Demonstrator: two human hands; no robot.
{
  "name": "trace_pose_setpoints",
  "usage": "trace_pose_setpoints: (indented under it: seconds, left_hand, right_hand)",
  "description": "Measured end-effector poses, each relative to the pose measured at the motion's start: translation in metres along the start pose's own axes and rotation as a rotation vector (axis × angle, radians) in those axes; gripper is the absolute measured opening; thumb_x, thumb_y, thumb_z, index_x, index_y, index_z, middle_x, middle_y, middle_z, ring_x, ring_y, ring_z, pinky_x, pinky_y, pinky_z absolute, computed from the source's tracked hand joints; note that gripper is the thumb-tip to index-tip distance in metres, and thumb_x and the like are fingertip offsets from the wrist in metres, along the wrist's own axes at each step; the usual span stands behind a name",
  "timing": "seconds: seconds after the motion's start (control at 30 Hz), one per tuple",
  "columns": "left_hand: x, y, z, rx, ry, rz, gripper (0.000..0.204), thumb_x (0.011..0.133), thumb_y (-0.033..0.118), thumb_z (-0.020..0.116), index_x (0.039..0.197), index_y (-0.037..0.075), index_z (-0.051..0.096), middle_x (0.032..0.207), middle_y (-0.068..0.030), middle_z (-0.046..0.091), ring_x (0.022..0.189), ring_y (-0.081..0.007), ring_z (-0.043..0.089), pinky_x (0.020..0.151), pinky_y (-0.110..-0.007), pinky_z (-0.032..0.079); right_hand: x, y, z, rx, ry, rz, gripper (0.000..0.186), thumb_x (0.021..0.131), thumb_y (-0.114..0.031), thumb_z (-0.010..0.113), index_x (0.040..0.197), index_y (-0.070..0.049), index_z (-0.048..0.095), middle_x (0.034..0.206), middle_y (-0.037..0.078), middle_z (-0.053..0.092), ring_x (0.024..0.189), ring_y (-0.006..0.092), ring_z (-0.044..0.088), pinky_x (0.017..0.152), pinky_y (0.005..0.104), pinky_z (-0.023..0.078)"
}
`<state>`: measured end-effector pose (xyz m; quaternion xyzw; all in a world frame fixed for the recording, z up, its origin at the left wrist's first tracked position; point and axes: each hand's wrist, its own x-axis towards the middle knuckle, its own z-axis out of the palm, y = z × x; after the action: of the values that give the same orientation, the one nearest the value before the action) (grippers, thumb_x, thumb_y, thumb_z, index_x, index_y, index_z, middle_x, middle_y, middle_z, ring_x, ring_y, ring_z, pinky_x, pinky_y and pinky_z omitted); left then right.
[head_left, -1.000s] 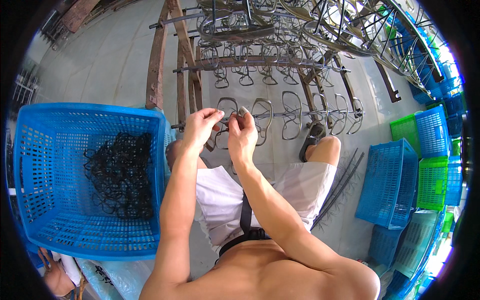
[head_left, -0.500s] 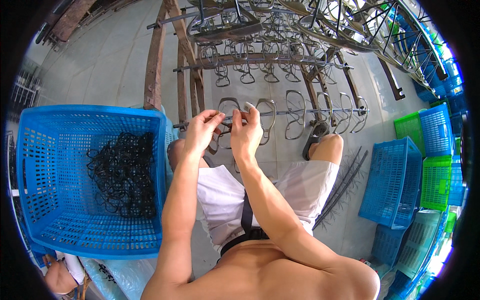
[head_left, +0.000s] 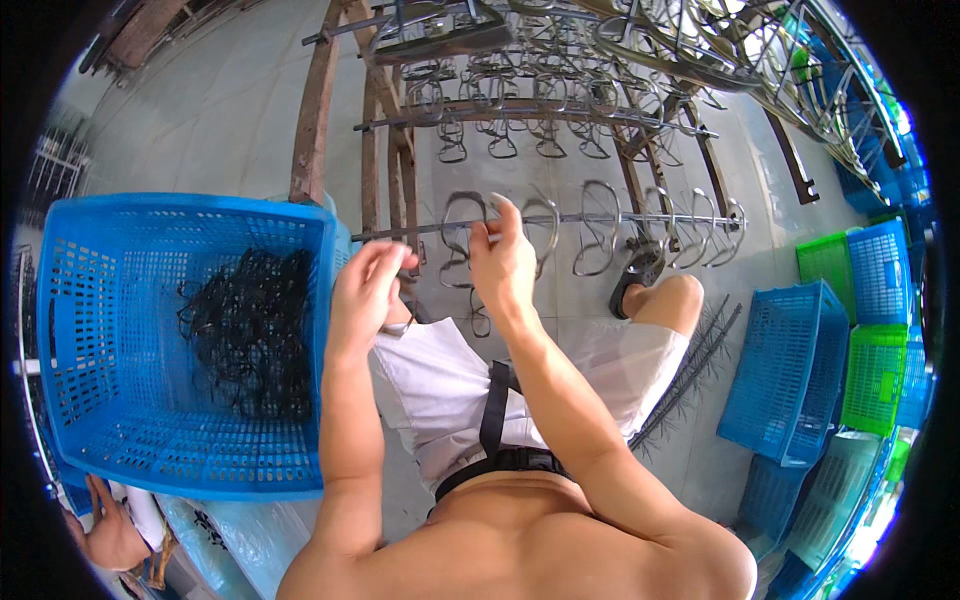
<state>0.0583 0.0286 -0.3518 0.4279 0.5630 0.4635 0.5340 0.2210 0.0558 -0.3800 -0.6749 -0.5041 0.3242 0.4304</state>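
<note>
My left hand (head_left: 366, 292) is just right of the blue plastic basket (head_left: 185, 478). Its fingers stretch loosely forward, slightly blurred, and nothing shows between them. In the basket lies a tangled heap of thin black looped pieces (head_left: 255, 330). My right hand (head_left: 505, 262) is bent closed at a horizontal metal rod (head_left: 570, 218), thumb tip up; what it pinches is hidden. Grey figure-eight wire loops hang along this rod. One wire loop (head_left: 458, 212) is just left of the right hand, and another loop (head_left: 543, 235) hangs to its right.
A rusty rack (head_left: 312, 120) with more rods and hanging wire frames (head_left: 500, 140) stands ahead. Blue crates (head_left: 775, 365) and green crates (head_left: 872, 375) stack up at the right. A bristly dark rod (head_left: 690, 370) lies on the floor. Another person (head_left: 112, 540) is at lower left.
My left hand has left the rod and moved left and back toward the basket. The right hand has stayed at the rod, shifting slightly right.
</note>
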Motion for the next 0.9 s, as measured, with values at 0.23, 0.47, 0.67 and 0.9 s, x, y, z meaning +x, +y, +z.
trace_pose_setpoints:
  seconds: [0.23, 0.47, 0.67, 0.9]
  left_hand:
    - [-0.071, -0.001, -0.038, -0.506, 0.009, 0.346, 0.034, 0.095, 0.033, 0.041, 0.079, 0.004, 0.047, 0.073, -0.0108, 0.052, 0.041, -0.0074, 0.033, 0.036, -0.019, 0.026]
    - [-0.088, -0.009, -0.002, -0.110, -0.521, 0.449, 0.019, 0.086, 0.014, 0.061, 0.071, 0.006, 0.055, 0.067, -0.0018, 0.055, 0.056, -0.0095, 0.047, 0.049, -0.023, 0.034]
    - [-0.073, -0.012, -0.013, -0.596, -0.772, 0.135, 0.025, 0.090, 0.027, 0.055, 0.087, 0.002, 0.055, 0.093, -0.0100, 0.053, 0.079, -0.0155, 0.052, 0.069, -0.026, 0.042]
    - [-0.029, -0.128, -0.194, 1.056, 0.773, -0.604, 0.076, 0.070, 0.039, 0.073, 0.126, 0.001, 0.040, 0.117, -0.0223, 0.052, 0.109, -0.0349, 0.052, 0.090, -0.042, 0.043]
  right_hand:
    - [-0.078, 0.072, -0.016, -0.247, -0.134, -0.224, 0.065, 0.080, -0.007, 0.058, 0.135, 0.002, 0.024, 0.107, 0.026, 0.054, 0.091, 0.0403, 0.057, 0.076, 0.0448, 0.050]
    - [-0.086, -0.007, -0.047, 0.098, -0.223, -0.517, 0.037, 0.083, -0.007, 0.056, 0.117, 0.003, 0.046, 0.109, 0.017, 0.049, 0.097, 0.0261, 0.050, 0.086, 0.0372, 0.040]
    - [-0.060, 0.010, -0.072, 0.307, -1.179, -0.120, 0.032, 0.086, -0.023, 0.062, 0.102, 0.004, 0.056, 0.078, 0.004, 0.057, 0.070, 0.0169, 0.053, 0.066, 0.0268, 0.044]
    - [-0.037, 0.044, -0.126, 0.679, -0.634, 0.282, 0.023, 0.090, -0.010, 0.049, 0.109, 0.002, 0.049, 0.075, 0.003, 0.053, 0.052, 0.0056, 0.042, 0.045, 0.0169, 0.031]
